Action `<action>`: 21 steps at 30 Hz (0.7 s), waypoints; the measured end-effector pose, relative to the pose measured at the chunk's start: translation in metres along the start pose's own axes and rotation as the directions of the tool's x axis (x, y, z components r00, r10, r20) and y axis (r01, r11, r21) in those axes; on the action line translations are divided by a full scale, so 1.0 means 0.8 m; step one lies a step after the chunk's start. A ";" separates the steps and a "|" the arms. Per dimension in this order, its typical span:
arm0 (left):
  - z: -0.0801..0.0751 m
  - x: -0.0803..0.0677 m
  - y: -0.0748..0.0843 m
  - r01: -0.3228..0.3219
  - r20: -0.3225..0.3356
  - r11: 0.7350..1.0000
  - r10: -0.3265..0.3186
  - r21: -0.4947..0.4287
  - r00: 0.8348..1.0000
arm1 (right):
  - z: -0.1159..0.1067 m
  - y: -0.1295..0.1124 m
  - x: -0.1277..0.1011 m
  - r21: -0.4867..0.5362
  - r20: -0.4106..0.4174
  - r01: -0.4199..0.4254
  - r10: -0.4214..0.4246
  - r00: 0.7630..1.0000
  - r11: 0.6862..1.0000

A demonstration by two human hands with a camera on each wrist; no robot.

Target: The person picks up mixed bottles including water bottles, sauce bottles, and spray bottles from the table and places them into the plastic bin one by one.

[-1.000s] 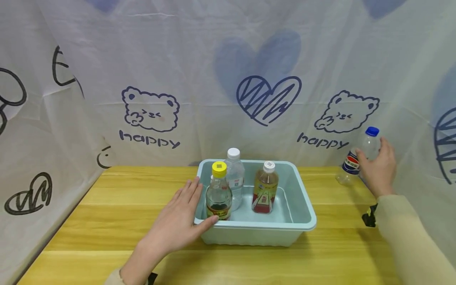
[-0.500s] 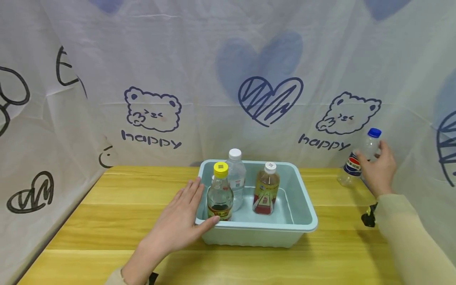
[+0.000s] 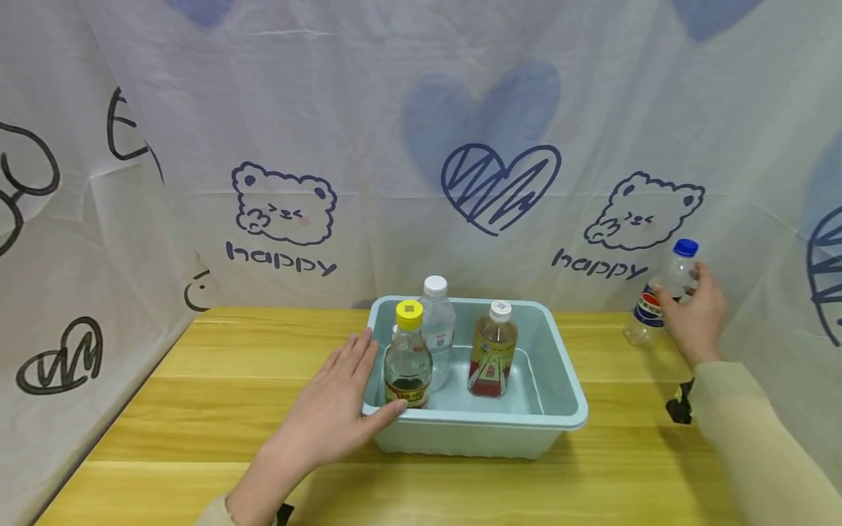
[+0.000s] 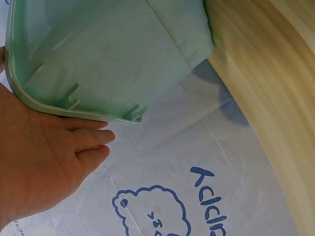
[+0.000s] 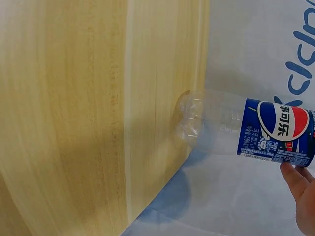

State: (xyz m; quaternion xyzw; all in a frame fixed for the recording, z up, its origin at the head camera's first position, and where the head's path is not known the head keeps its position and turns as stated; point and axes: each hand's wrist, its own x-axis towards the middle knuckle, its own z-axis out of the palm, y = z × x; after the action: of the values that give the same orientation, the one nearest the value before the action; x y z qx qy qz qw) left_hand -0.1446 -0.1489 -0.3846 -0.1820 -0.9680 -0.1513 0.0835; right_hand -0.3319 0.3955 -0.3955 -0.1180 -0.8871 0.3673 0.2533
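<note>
With fingers spread straight, my left hand (image 3: 332, 398) rests on the left rim of a pale green plastic bin (image 3: 559, 418). In the left wrist view the hand (image 4: 44, 152) lies along the outside of the bin's rim (image 4: 74, 117). Far to the right, my right hand (image 3: 699, 318) grips a clear cola bottle (image 3: 651, 307) with a blue cap and label, tilted slightly. The right wrist view shows the bottle's label (image 5: 276, 130) with fingertips (image 5: 294, 179) against it. Whether its base touches the table is hard to tell.
Inside the bin stand a yellow-capped glass bottle (image 3: 408, 365), a clear white-capped bottle (image 3: 437, 314) and a tea-coloured drink bottle (image 3: 493, 351). The wooden table (image 3: 230, 365) meets a printed cloth (image 3: 395, 241) behind and at both sides.
The cola bottle's cap has shifted slightly left and the right hand with it. The left hand keeps its place on the bin. The head view has drifted slightly.
</note>
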 end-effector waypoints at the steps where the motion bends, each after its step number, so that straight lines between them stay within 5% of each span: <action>1: 0.000 0.000 0.000 0.000 -0.003 1.000 0.000 0.000 1.000 | 0.000 -0.001 -0.001 0.001 0.002 0.003 -0.003 1.000 1.000; 21: 0.000 0.000 0.001 -0.009 -0.021 1.000 0.010 0.009 1.000 | -0.001 -0.039 -0.045 0.092 -0.105 0.097 -0.087 0.991 0.991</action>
State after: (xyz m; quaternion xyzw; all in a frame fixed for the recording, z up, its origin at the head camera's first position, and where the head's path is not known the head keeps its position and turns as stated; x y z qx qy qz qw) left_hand -0.1445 -0.1483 -0.3844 -0.1846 -0.9669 -0.1485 0.0951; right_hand -0.3021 0.3599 -0.3857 -0.0828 -0.8589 0.3914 0.3197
